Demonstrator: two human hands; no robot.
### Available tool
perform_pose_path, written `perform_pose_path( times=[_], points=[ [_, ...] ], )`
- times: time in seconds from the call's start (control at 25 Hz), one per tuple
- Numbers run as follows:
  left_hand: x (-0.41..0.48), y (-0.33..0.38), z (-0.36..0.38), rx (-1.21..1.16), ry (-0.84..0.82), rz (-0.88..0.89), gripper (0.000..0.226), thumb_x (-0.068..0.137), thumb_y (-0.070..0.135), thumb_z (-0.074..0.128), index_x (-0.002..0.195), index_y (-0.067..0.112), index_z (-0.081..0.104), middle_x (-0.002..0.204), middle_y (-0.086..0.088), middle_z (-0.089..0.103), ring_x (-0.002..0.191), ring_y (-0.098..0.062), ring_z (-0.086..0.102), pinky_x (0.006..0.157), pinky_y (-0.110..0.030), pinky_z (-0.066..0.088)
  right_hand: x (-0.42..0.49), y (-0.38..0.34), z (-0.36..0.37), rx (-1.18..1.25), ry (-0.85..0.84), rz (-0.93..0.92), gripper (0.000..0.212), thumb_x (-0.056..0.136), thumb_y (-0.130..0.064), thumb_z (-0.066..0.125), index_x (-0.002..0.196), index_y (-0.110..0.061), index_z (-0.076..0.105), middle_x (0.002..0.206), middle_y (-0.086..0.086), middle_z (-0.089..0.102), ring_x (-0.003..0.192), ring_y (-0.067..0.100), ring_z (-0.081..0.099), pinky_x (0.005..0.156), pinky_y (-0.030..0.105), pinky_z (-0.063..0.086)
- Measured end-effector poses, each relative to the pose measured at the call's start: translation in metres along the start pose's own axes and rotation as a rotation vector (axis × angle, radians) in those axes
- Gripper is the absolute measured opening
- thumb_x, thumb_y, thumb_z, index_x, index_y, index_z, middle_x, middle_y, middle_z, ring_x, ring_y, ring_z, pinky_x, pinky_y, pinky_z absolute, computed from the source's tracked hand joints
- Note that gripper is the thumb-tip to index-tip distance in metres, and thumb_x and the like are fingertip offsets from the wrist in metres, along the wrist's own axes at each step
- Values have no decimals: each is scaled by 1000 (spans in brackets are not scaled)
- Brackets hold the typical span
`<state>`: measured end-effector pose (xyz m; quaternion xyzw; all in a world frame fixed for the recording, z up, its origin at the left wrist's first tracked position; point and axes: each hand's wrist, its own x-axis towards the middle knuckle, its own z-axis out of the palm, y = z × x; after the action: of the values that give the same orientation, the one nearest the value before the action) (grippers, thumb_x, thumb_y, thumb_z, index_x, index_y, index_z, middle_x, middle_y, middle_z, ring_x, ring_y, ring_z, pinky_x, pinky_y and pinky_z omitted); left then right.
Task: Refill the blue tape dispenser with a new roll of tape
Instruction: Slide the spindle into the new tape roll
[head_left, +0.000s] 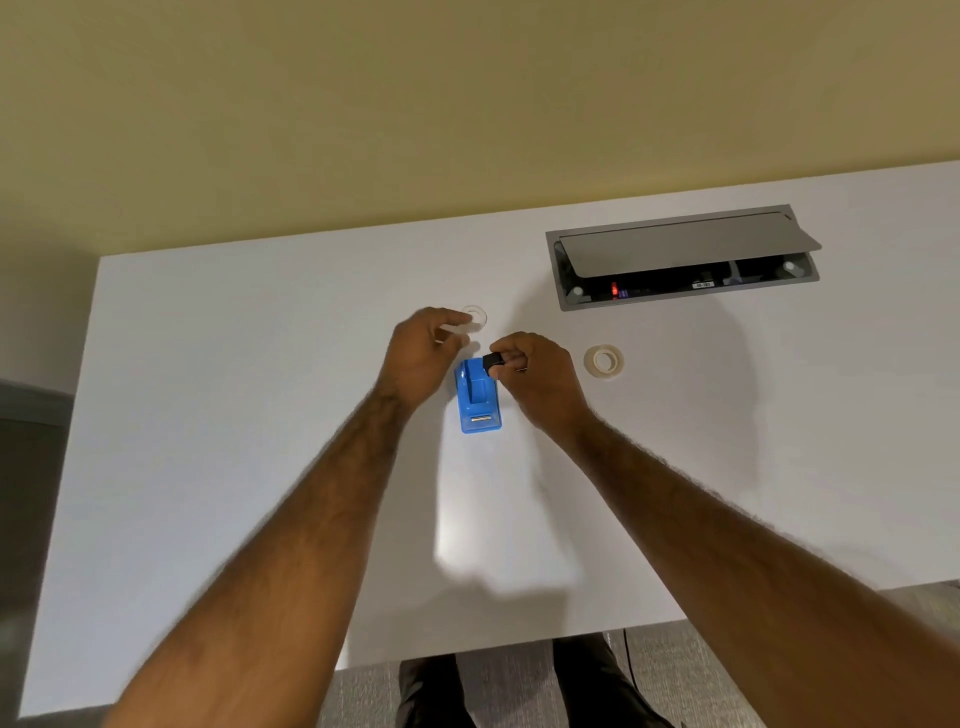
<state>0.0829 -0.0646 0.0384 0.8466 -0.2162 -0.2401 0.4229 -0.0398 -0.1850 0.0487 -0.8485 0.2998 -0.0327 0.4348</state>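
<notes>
The blue tape dispenser (479, 397) stands on the white table (260, 415), its cutter end toward me and its roll slot empty. Just above its far end, my right hand (537, 376) pinches a small black spindle (494, 360). My left hand (423, 358) is left of the dispenser and holds a pale, clear ring (460, 328), blurred, at its fingertips. Another clear ring (475, 315) lies on the table right behind those fingers. A fuller roll of tape (603, 360) lies flat to the right of my right hand.
A grey cable box (680, 260) with its lid propped open is set into the table at the back right. The table's near edge runs below my forearms, with my legs and grey carpet beyond it. A beige wall stands behind the table.
</notes>
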Motion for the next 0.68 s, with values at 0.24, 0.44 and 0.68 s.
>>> perform_pose_path(
  times=[0.24,0.44,0.68],
  points=[
    [-47,12,2,-388,-66,-110,31,92,5,64,122,10,71,113,-8,75,106,-23,72,97,-34,57,0,-16,3,70,-9,7,16,88,-13,63,103,-8,69,101,8,73,92,22,67,88,32,53],
    [-55,14,6,-410,3,-146,25,92,10,68,116,10,74,104,-7,78,96,-24,75,93,-45,59,-3,-19,0,157,-3,10,21,88,-6,59,107,-6,69,103,10,73,93,22,67,91,34,55],
    [-60,16,9,-379,53,-168,20,92,12,68,111,12,75,106,-7,77,101,-27,72,96,-50,56,-12,-1,-6,77,57,-62,28,89,-4,59,116,-9,64,118,8,66,110,23,60,97,27,45]
  ],
)
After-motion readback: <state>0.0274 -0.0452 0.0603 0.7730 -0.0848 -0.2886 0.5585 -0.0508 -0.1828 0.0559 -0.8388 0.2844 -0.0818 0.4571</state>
